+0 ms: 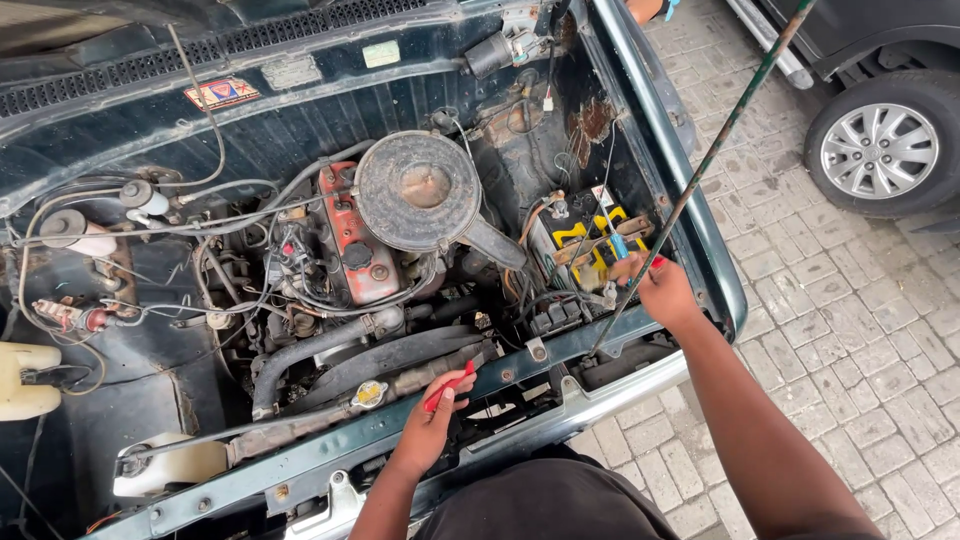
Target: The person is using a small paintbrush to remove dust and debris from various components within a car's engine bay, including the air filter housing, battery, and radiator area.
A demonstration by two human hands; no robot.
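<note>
The open engine bay (300,120) of a dark green car filled most of the view, its far wall rusty and crossed by hoses. A round, dusty air cleaner (418,190) sat near the middle, over a red-orange engine cover (352,240). To the right, a black and yellow battery (585,245) stood by the right fender, and a thin hood prop rod (700,170) slanted up from the front crossmember. The right hand (662,290) was closed around a small tool with a blue and red handle (620,246), held at the battery's near edge. The left hand (432,425) gripped a red-handled tool (448,386) over the near crossmember, just right of the radiator cap (369,393).
</note>
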